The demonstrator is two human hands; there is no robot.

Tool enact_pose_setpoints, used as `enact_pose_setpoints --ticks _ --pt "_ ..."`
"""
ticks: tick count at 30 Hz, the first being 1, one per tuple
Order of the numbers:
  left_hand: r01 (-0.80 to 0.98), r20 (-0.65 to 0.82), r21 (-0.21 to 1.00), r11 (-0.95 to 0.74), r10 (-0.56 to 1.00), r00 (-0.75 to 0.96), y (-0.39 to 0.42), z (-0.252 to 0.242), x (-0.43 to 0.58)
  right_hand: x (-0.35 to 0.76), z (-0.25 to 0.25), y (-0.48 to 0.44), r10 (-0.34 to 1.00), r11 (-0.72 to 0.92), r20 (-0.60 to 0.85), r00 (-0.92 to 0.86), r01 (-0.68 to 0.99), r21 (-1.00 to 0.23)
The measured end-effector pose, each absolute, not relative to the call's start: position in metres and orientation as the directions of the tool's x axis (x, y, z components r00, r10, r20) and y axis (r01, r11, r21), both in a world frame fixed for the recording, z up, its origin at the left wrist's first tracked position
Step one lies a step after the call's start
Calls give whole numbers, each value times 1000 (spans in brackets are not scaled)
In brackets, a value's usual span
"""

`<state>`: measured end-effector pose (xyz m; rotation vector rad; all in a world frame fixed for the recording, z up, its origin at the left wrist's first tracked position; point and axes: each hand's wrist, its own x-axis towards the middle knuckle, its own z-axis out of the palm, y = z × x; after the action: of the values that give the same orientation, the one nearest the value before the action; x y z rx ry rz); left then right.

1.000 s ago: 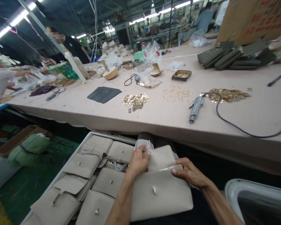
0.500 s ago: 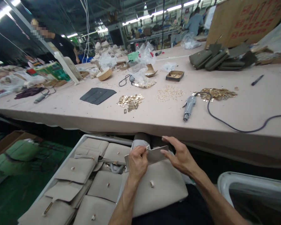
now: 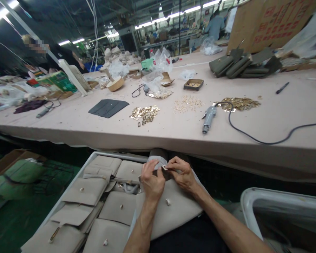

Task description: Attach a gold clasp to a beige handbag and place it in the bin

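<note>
A beige leather bag (image 3: 179,218) lies across my lap, with a small metal clasp post on its front. My left hand (image 3: 153,179) is closed on the bag's flap, fingers behind it and thumb near its edge. Close beside it, my right hand (image 3: 183,174) pinches a small pale piece (image 3: 164,168) against the flap edge; its exact kind is too small to make out. The flap's darker underside shows between the hands. At my left, several similar beige bags (image 3: 118,207) are laid in a white-rimmed bin (image 3: 94,154).
Across the pinkish table (image 3: 107,131) lie gold rectangular plates (image 3: 146,114), tiny gold fittings (image 3: 187,103) and a grey corded electric screwdriver (image 3: 208,118). Dark bags (image 3: 252,65) are piled near a cardboard box (image 3: 268,26). Another white bin (image 3: 246,200) stands at my right.
My right hand has moved left from the flap's far end and closed its fingers beside my left hand. The flap has tipped, showing its dark underside. The view has shifted slightly.
</note>
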<state>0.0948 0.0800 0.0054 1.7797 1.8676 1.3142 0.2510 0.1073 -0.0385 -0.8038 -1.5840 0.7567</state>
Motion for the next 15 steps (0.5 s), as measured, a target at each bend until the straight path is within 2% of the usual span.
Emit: enact_pose_setpoints --ticks 2,3,6,8,9,11,15 --pt "628 417 768 -125 841 -344 72 10 101 253 -39 106 799 601 594 -88 108 -792" --pt "579 346 813 -69 856 -384 69 12 104 254 -39 105 781 625 619 -80 112 -773" --pt "281 -95 938 204 929 -358 66 11 114 256 -40 102 742 669 664 -87 143 -729" --pt "8 -358 929 370 904 -236 67 7 120 257 -40 98 728 684 677 -109 195 -703" --pt "-114 -430 903 415 884 -185 68 5 122 258 -41 96 718 693 685 -125 221 -686" --pt "-287 -490 853 436 858 -152 69 -1 125 258 -43 91 689 720 706 -161 259 -644" --pt "-397 -553 792 463 820 -146 74 -22 117 258 -60 90 613 781 763 -204 304 -546"
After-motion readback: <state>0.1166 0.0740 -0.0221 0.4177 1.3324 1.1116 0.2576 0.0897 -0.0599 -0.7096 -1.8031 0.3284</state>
